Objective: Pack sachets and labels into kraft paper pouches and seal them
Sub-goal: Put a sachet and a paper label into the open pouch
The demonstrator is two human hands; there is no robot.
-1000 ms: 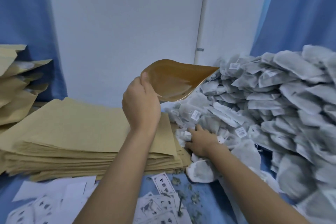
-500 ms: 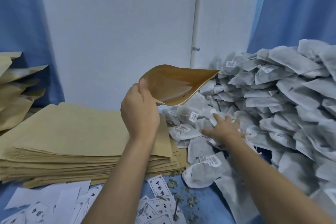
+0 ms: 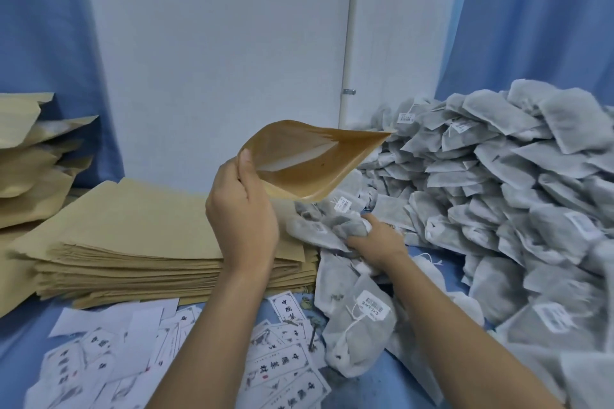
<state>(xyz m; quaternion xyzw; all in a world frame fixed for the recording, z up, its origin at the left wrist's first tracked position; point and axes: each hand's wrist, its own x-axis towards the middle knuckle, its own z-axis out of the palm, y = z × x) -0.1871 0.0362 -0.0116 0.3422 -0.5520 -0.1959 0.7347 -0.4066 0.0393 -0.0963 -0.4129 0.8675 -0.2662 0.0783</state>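
The left grip [image 3: 242, 209] pinches the rim of an open kraft paper pouch [image 3: 309, 159], held up above the bench [image 3: 23, 335] with its mouth gaping toward the camera. Just below it, the right grip [image 3: 375, 239] is curled round a grey sachet [image 3: 345, 226], perhaps two, at the foot of the sachet heap [image 3: 498, 192]. Flat pouches [image 3: 149, 232] are stacked to the left; printed labels [image 3: 285, 368] lie nearest.

Light: even, soft and fairly bright, probably from overhead; the wall [image 3: 216, 60] reads flat white
Shadows: faint, with a soft dark band under the stack [image 3: 133, 226]
Glare: mild sheen inside the pouch [image 3: 309, 163]
Blur: sachets [image 3: 498, 209] smear towards the right edge; labels [image 3: 282, 372] along the bottom are soft
Distortion: wide-angle bend, so the pipe [image 3: 349, 26] leans
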